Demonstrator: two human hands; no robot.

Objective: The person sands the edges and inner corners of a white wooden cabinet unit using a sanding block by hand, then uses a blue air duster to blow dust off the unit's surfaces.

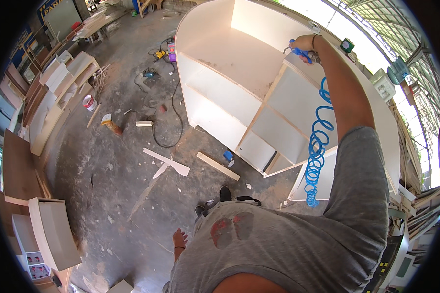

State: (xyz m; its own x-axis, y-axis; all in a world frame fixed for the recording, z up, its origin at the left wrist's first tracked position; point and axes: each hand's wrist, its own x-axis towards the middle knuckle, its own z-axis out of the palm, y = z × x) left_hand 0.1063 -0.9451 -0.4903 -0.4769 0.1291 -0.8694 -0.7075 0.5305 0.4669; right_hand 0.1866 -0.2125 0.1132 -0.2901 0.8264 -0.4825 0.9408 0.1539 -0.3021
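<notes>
My right hand (305, 45), at the end of a stretched-out arm, is closed round a blue air blow gun (298, 48). Its thin nozzle points left over the top of a big white cabinet (220, 51) with a curved side and several open compartments. A coiled blue air hose (318, 141) hangs beside my right arm, in front of the cabinet. Low at my left side hangs my left hand (179, 238), open, its fingers apart and nothing in it. Dust and crumbs (215, 66) lie on the cabinet's pale surface.
Wood offcuts (217, 166), a black cable (178, 132) and a blue-and-white piece (228, 156) lie on the concrete floor (117, 180). Power tools (160, 54) and a paint bucket (89, 102) stand farther left. Wooden cabinets (54, 234) line the left; a water dispenser (382, 84) stands right.
</notes>
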